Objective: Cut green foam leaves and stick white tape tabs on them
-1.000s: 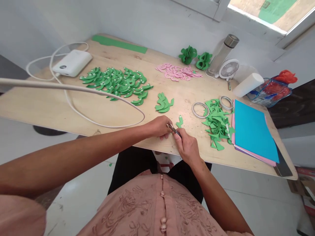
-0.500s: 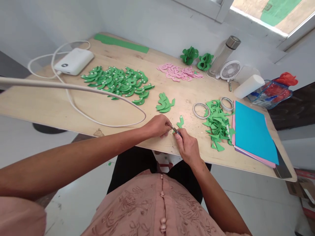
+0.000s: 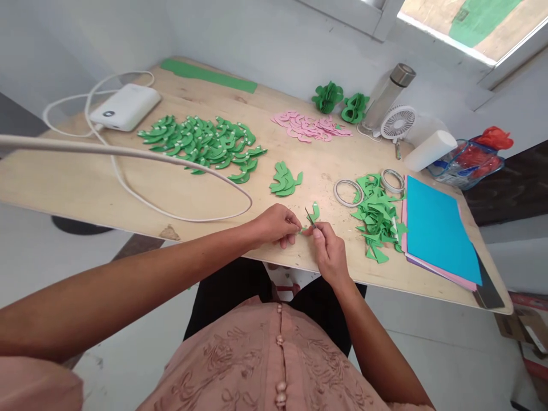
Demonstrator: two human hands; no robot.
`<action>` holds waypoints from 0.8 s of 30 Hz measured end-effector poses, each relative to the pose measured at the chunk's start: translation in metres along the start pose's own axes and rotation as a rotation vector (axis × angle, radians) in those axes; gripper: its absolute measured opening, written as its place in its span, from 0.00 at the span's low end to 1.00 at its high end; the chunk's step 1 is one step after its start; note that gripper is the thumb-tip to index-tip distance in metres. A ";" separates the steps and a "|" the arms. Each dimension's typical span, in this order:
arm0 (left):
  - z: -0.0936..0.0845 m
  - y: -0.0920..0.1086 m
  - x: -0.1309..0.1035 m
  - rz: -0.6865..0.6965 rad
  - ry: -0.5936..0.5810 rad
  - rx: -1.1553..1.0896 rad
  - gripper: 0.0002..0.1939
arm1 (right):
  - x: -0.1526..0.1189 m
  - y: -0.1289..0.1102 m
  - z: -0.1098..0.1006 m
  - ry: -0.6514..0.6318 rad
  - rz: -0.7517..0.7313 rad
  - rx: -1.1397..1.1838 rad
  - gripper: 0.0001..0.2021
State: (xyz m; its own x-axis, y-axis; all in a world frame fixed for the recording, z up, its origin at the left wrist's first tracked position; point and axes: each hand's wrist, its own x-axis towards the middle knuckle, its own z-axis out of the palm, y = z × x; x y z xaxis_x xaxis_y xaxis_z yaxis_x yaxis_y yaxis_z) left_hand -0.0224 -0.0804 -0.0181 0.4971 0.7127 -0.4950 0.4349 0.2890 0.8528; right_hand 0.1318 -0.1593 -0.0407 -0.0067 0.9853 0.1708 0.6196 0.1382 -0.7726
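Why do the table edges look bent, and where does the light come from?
Head view: wide lens bows the table edges and stretches the near arms; daylight enters by the window top right, overexposed; a bright patch lies beside the right hand; focus sharp.

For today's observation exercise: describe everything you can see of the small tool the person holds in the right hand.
The tool is thin, dark and metallic-looking, probably tweezers or small scissors; it is too small to tell which. Its pointed tip sticks up and away from the right hand, whose fingertips pinch its lower end. It sits above the wooden table, beside a small green cut-out. The left hand pinches a green scrap just left of it.
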 end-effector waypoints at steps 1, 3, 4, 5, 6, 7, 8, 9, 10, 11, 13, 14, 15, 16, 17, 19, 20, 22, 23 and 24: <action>0.001 0.001 0.001 -0.006 -0.003 0.000 0.05 | 0.000 0.000 0.000 0.001 0.000 0.007 0.12; 0.003 0.001 0.003 -0.019 -0.006 0.010 0.05 | 0.001 0.001 0.000 0.011 0.000 0.028 0.12; 0.004 0.001 0.005 -0.023 -0.009 0.017 0.05 | 0.001 0.002 0.000 0.019 0.000 0.039 0.12; 0.004 0.001 0.005 -0.028 -0.011 0.024 0.05 | 0.001 0.003 0.000 0.028 -0.001 0.051 0.12; 0.004 0.001 0.006 -0.032 -0.013 0.031 0.05 | 0.001 0.003 0.000 0.034 -0.002 0.060 0.12; 0.004 0.001 0.006 -0.037 -0.013 0.036 0.04 | 0.001 0.003 0.000 0.038 -0.003 0.067 0.12; 0.004 0.001 0.007 -0.042 -0.014 0.041 0.04 | 0.000 0.003 0.000 0.041 -0.002 0.070 0.11; 0.004 0.001 0.007 -0.048 -0.013 0.044 0.04 | 0.000 0.003 0.000 0.044 -0.001 0.070 0.11; 0.004 0.001 0.007 -0.051 -0.013 0.047 0.04 | 0.000 0.003 0.000 0.048 0.003 0.067 0.11; 0.004 0.001 0.007 -0.052 -0.013 0.050 0.04 | 0.000 0.002 0.000 0.052 0.007 0.061 0.12; 0.004 0.001 0.008 -0.051 -0.012 0.056 0.04 | -0.001 0.002 0.000 0.057 0.014 0.037 0.12; 0.004 0.001 0.008 -0.052 -0.010 0.059 0.04 | -0.002 0.002 0.000 0.054 0.015 0.018 0.12; 0.004 0.001 0.009 -0.054 -0.008 0.064 0.04 | -0.002 0.002 0.000 0.047 0.014 -0.004 0.13; 0.004 0.001 0.009 -0.056 -0.007 0.068 0.04 | -0.002 0.002 0.001 0.036 0.013 -0.027 0.13; 0.004 0.000 0.009 -0.058 -0.007 0.072 0.05 | -0.002 0.002 0.001 0.025 0.010 -0.049 0.14; 0.004 0.000 0.010 -0.059 -0.005 0.073 0.05 | -0.002 0.002 0.002 0.005 0.003 -0.085 0.15; 0.004 0.000 0.010 -0.058 -0.002 0.071 0.06 | -0.002 0.002 0.002 -0.001 0.001 -0.095 0.15; 0.004 0.000 0.010 -0.057 0.004 0.066 0.06 | -0.002 0.002 0.002 -0.007 -0.002 -0.105 0.16; 0.003 0.000 0.010 -0.056 0.004 0.065 0.06 | -0.002 0.001 0.002 -0.007 -0.003 -0.106 0.16; 0.003 0.000 0.010 -0.055 0.002 0.065 0.06 | -0.002 0.001 0.002 -0.009 -0.006 -0.107 0.16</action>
State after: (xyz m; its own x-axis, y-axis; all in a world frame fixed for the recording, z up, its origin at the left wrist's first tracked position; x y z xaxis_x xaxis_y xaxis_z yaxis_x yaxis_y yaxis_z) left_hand -0.0152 -0.0757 -0.0238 0.4700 0.6981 -0.5402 0.5095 0.2852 0.8118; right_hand 0.1312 -0.1609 -0.0430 -0.0176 0.9855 0.1689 0.6999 0.1328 -0.7018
